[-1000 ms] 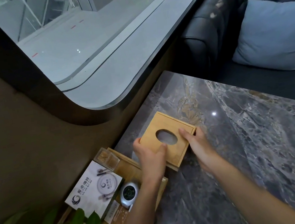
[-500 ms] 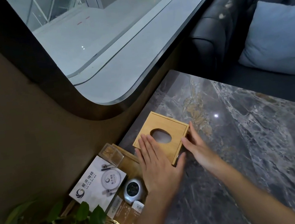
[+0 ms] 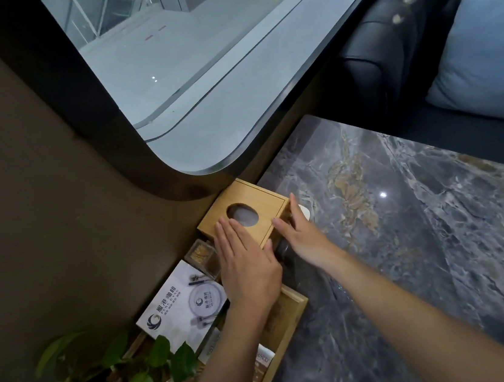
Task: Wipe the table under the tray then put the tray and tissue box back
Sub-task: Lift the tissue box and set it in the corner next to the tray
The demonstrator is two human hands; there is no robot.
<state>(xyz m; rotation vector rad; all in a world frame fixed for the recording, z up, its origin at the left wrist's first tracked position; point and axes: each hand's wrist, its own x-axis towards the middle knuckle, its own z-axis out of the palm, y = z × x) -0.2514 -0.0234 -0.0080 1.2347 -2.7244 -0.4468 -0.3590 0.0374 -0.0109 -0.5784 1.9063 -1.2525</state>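
A wooden tissue box (image 3: 265, 208) with an oval hole in its lid sits at the table's left edge against the wall. My left hand (image 3: 247, 264) lies flat with fingers together on the box's near corner. My right hand (image 3: 300, 235) presses flat against the box's right side, fingers straight. A wooden tray (image 3: 294, 312) lies just behind my left hand along the wall; it holds a white card, a small clear box and packets. My left forearm hides part of the tray.
Grey marble table (image 3: 410, 250) stretches to the right. A leafy plant (image 3: 124, 374) stands at the lower left. A dark sofa (image 3: 401, 45) with a blue cushion (image 3: 489, 66) sits beyond the table's far edge. A window ledge runs above the wall.
Both hands have let go of their grip and pushed the tissue box left across the table until it sits against the wall beside the tray.
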